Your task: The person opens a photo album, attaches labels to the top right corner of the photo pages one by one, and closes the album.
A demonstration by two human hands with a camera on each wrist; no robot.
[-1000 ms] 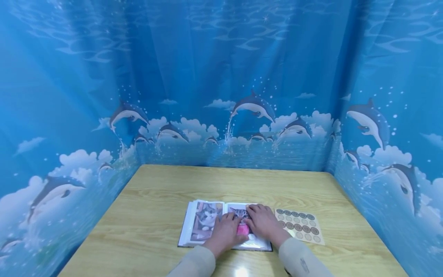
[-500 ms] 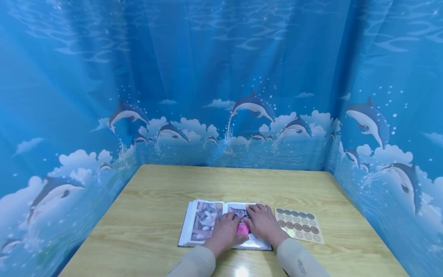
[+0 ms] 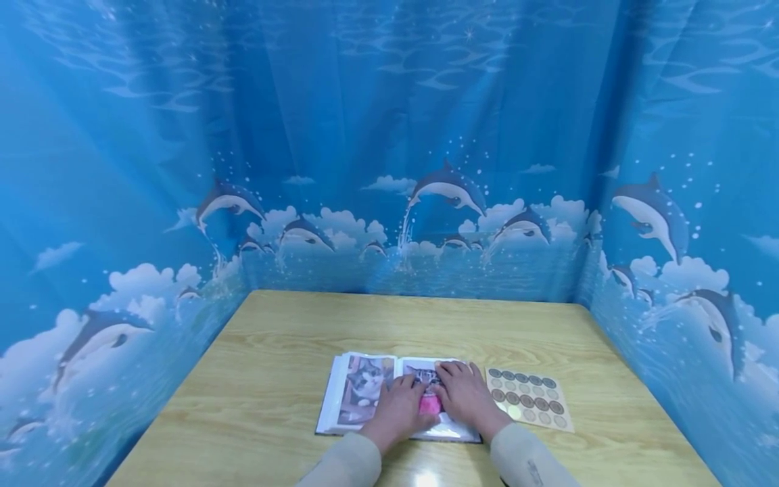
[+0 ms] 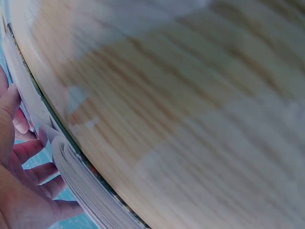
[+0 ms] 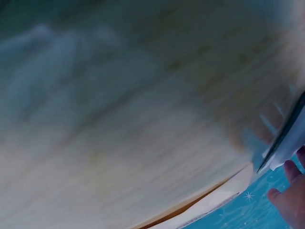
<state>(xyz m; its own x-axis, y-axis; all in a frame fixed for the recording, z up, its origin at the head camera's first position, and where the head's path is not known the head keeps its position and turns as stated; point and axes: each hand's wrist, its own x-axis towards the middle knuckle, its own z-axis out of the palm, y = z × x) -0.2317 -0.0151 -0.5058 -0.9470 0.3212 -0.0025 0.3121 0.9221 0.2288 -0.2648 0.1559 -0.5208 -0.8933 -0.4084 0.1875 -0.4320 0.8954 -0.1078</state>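
Album (image 3: pixel 331 407): white pages; cover edge (image 4: pixel 70 140) dark, apparently green. Left photo (image 3: pixel 365 389): grey-and-white cat. Right photo (image 3: pixel 429 404): dark-striped cat, pink patch. Sheet (image 3: pixel 529 400): cream, alternating rows of brown and pale discs. Table (image 3: pixel 268 379): yellowish wood grain. Curtain (image 3: pixel 389 122): blue, dolphin-and-cloud print. Sleeves (image 3: pixel 348 461): pale beige.

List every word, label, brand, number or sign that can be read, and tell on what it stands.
No text can be read.
Open photo book: no legible words.
Sheet with round discs: markings too small to read.
Right sleeve: dark mark, too blurred to read.
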